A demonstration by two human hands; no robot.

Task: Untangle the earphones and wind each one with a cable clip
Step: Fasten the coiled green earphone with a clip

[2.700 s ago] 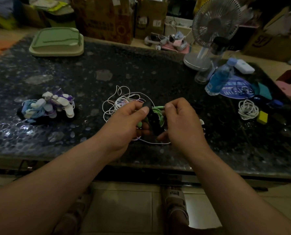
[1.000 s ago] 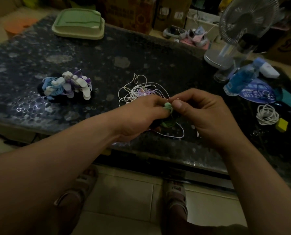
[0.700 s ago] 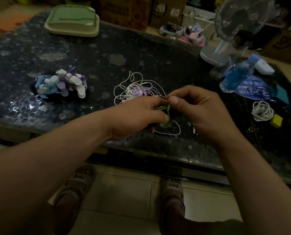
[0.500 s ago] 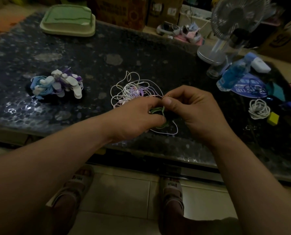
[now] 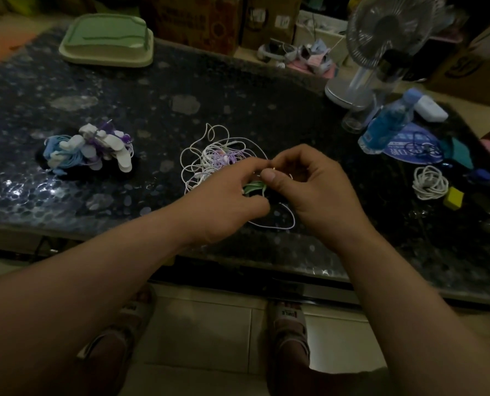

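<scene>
Two hands: left hand (image 5: 226, 201) and right hand (image 5: 309, 190) meet above the table (image 5: 238, 95), near its front edge.
Grip: left fingers curl round the green earphone cable (image 5: 253, 186); right thumb and forefinger pinch its loose end. No clip visible.
Cable: between the hands, beside the white-and-purple tangle (image 5: 215, 155).
Technique: probably winding; keep turns tight and feed slack evenly.
Room: clipped bundles (image 5: 89, 150) well left, white coil (image 5: 429, 182) well right; bare tabletop on both sides.

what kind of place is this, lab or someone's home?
Most likely a home room, not a lab: a dark stone-patterned table holds a desk fan and a water bottle, cardboard boxes stand behind it, and sandals rest on a tile floor.
</scene>
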